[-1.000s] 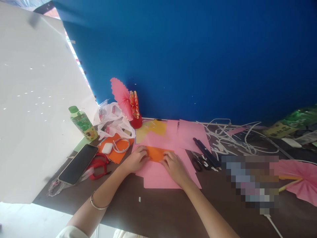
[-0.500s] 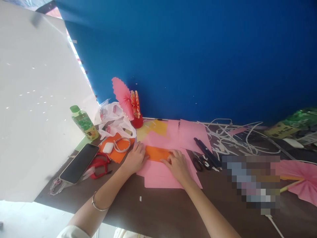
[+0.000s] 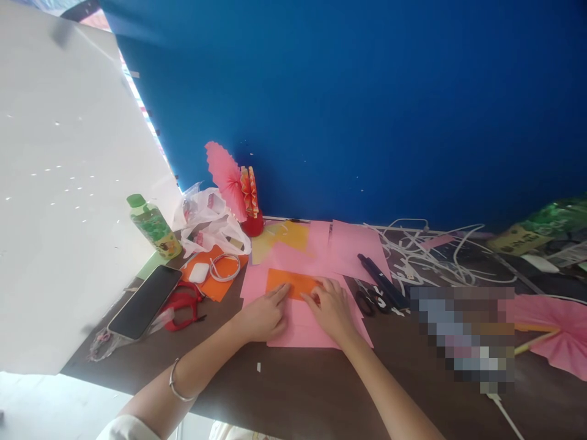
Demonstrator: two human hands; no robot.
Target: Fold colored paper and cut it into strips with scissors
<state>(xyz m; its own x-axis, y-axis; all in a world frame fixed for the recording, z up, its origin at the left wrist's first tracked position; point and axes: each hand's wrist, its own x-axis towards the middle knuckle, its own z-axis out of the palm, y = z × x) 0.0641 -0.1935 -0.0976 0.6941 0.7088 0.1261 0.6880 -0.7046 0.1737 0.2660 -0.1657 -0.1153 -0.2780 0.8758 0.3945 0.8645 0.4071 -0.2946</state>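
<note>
Two hands: the left hand (image 3: 266, 316) and the right hand (image 3: 331, 308). One orange paper (image 3: 290, 282) under their fingers. One phone (image 3: 145, 302). One green bottle (image 3: 154, 227). Two scissors: one red pair (image 3: 183, 304), one black pair (image 3: 372, 300). One white bag (image 3: 208, 225). Two pink fans: one (image 3: 225, 178) by the back edge of the table (image 3: 293, 391), one (image 3: 553, 333) at the right edge.

A pixelated patch (image 3: 463, 336) blots out whatever lies on the right of the surface (image 3: 298, 391). The pink paper fan (image 3: 557, 333) and the green packet (image 3: 545, 229) run off the right edge. The right hand (image 3: 331, 307) covers the near right corner of the orange paper (image 3: 288, 282). The label on the green bottle (image 3: 153, 226) is too small to read.
</note>
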